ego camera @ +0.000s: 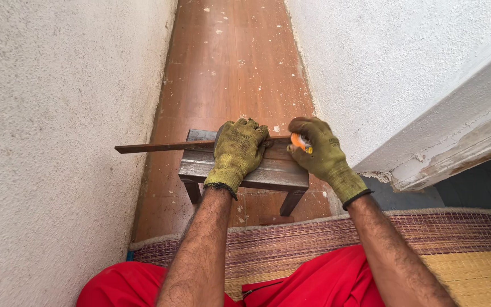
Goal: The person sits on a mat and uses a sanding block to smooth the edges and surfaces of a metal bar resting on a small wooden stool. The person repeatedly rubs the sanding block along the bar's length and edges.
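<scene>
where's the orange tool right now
In the head view, the orange tool is gripped in the gloved right hand, at the right end of the small stool.
</scene>
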